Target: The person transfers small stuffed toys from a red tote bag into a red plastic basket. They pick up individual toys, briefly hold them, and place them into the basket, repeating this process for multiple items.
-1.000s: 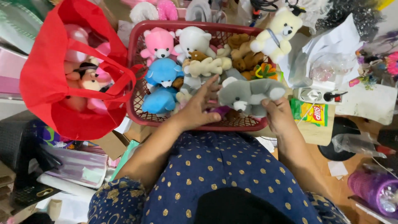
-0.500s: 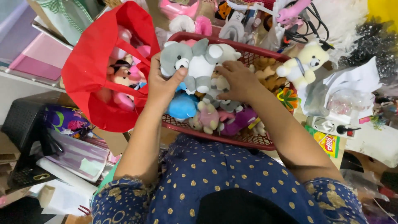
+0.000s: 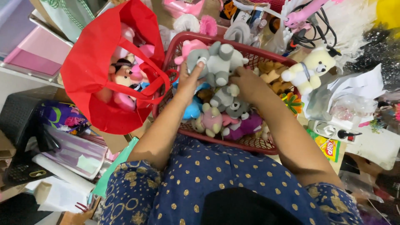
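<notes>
My left hand [image 3: 188, 79] and my right hand [image 3: 248, 83] both grip a grey plush elephant [image 3: 216, 62], held up over a red plastic basket [image 3: 254, 143]. The basket is full of small soft toys: a grey one [image 3: 227, 98], a pink-and-grey one [image 3: 211, 121], a purple one [image 3: 246, 127], a blue one [image 3: 193, 110] and brown ones [image 3: 271, 75]. A pink plush [image 3: 189, 46] pokes out behind the elephant. Left of the basket an open red fabric bag [image 3: 104, 62] holds more plush dolls [image 3: 125, 77].
A cream plush bear [image 3: 308, 71] sits on the basket's right rim. Papers and plastic packets [image 3: 354, 96] pile up on the right, with cables and a pink item [image 3: 308, 16] behind. Folders and boxes [image 3: 62, 141] lie lower left, pink boxes [image 3: 37, 54] at far left.
Both hands rose from the pile in the basket, lifting the grey elephant up and toward the basket's far left side. The view has shifted left and forward.
</notes>
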